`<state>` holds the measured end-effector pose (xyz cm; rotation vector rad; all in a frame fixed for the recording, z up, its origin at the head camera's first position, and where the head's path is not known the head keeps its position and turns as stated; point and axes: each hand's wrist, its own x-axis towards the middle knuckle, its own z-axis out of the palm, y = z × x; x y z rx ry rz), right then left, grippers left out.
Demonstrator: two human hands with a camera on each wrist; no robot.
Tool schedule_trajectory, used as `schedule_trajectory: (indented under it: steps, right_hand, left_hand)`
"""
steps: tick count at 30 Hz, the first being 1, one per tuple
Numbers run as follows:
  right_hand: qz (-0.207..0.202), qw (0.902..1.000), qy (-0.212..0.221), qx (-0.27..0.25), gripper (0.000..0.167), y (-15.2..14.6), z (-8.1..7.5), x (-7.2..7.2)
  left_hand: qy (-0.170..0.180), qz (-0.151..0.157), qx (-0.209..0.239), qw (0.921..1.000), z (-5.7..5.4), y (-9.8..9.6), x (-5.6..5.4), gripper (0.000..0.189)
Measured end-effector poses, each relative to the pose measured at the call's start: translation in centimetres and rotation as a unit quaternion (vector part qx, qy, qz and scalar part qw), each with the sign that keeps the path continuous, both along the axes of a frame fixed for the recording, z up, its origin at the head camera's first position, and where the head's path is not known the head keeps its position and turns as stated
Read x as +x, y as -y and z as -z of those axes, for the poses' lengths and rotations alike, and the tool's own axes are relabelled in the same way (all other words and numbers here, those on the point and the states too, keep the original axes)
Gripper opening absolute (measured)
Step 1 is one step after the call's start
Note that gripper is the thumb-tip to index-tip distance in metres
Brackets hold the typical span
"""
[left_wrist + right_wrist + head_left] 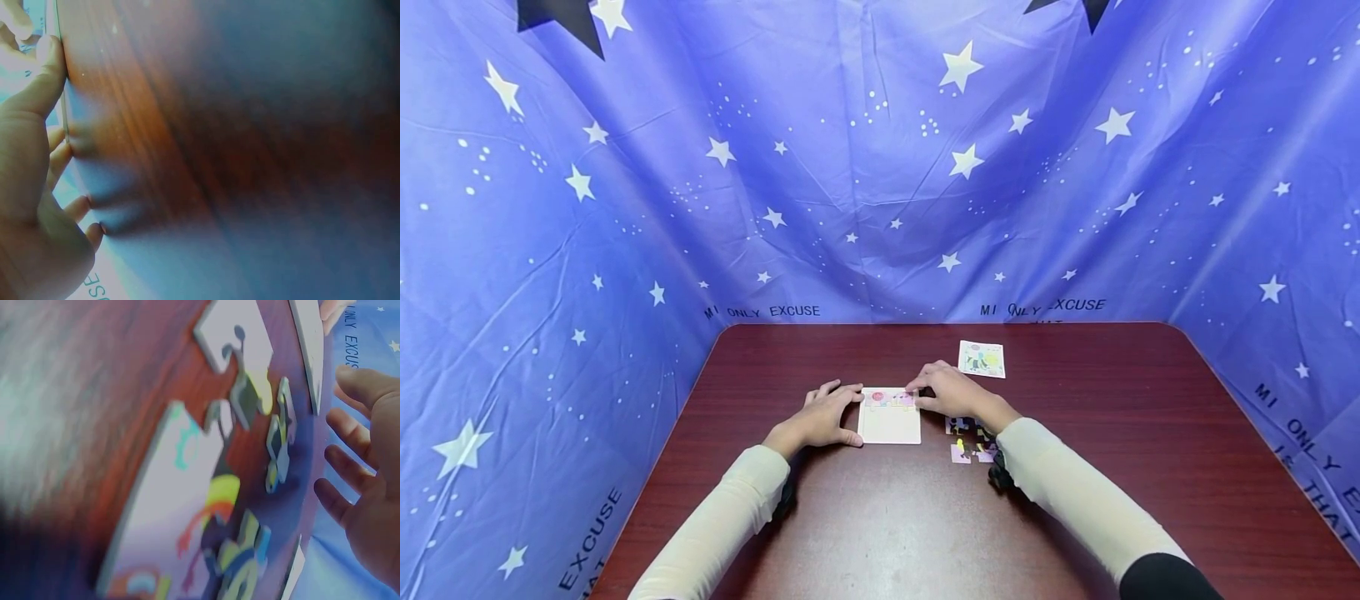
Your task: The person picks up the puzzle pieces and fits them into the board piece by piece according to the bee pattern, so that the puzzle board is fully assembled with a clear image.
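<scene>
A white square puzzle board (889, 425) lies flat on the table, with colourful pieces (878, 398) set along its far edge. Along the board's left edge rests my left hand (825, 417), thumb near the near corner and fingers spread towards the far one. The thumb (52, 59) meets the board's rim in the left wrist view. My right hand (952, 392) is at the far right corner, its fingertips touching the pieces there. Under the right wrist lie several loose puzzle pieces (961, 453), partly hidden by the forearm; the right wrist view shows these pieces (187, 506) close up.
A square picture card (982, 360) lies beyond the right hand on the dark red wooden table (820, 517). Blue star-printed cloth (865, 167) hangs around the table's back and sides.
</scene>
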<state>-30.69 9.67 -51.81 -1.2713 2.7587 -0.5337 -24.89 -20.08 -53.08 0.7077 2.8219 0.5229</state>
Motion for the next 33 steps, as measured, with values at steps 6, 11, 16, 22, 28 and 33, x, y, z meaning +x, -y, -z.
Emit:
schedule_trajectory:
  steps: [6, 11, 16, 22, 28, 33]
  right_hand:
    - [-0.007, 0.9997, -0.001, -0.025, 0.030, -1.4, -0.6, 0.3]
    - [-0.009, 0.9996, 0.007, -0.026, 0.031, -2.8, -0.8, 0.9]
    - [-0.019, 0.9995, -0.004, -0.024, 0.030, -4.3, -0.6, 1.6]
    - [-0.025, 0.9995, -0.007, -0.019, 0.031, -5.8, -0.2, 2.3]
    - [-0.033, 0.9993, -0.015, -0.006, 0.035, -6.8, 0.1, 3.0]
    - [-0.028, 0.9993, -0.020, 0.012, 0.040, -7.1, 0.3, 3.5]
  left_hand:
    - [0.001, -0.001, 0.001, 1.0000, -0.1, -0.1, 0.0, 0.084]
    - [0.001, 0.000, -0.003, 1.0000, -0.2, -0.1, 0.0, 0.084]
    - [0.003, 0.000, -0.004, 1.0000, -0.4, -0.1, 0.1, 0.084]
    - [0.004, 0.000, 0.000, 1.0000, -0.3, -0.1, 0.1, 0.084]
    - [0.002, 0.001, 0.002, 1.0000, -0.1, -0.1, 0.1, 0.085]
    - [-0.001, 0.001, 0.004, 1.0000, -0.1, -0.1, 0.2, 0.084]
